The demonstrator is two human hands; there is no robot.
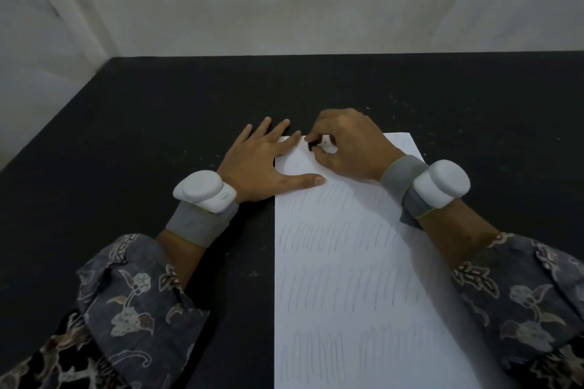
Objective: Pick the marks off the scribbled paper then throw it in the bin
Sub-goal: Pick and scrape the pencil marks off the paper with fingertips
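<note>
Your left hand [252, 164], fingers spread flat, is pinning the white pencil-scribbled paper sheet [347, 262]; your right hand [344, 145] is pinching a small black-and-white eraser [319, 145]. Hard rubbing could crumple the sheet's far-left corner.

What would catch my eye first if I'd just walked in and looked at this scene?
Probably the white sheet of paper, bright against the black table and covered in rows of faint pencil scribbles. At its far end the left hand presses flat on the paper's corner, while the right hand pinches a small eraser against the sheet. Both wrists carry bulky white devices on grey straps.
</note>
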